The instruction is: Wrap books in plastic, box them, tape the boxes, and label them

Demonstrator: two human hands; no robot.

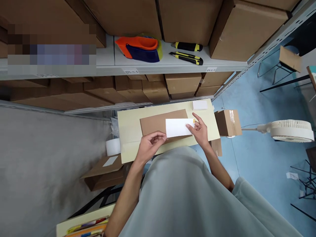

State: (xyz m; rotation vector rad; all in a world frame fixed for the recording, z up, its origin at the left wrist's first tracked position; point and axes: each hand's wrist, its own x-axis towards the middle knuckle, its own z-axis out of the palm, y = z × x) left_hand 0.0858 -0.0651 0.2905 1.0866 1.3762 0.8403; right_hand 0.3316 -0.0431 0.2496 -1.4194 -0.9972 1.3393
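A white rectangular card or envelope (177, 127), with a small yellow mark at its upper right corner, is held above a flat piece of brown cardboard (153, 124). My right hand (200, 131) grips its right end, thumb on top and index finger stretched out past the edge. At its lower left corner, the curled fingers of my left hand (152, 143) pinch the edge. Beneath lies the pale yellow tabletop (129, 126), and a small white stack or box (199, 105) rests at its far right corner.
Over the table's far side runs a metal shelf (172, 62) with an orange and blue tape dispenser (139, 49), two utility knives (187, 52) and large cartons (249, 33). A taped carton (228, 122) and white fan (291, 131) stand right; an opened carton (105, 168) sits left.
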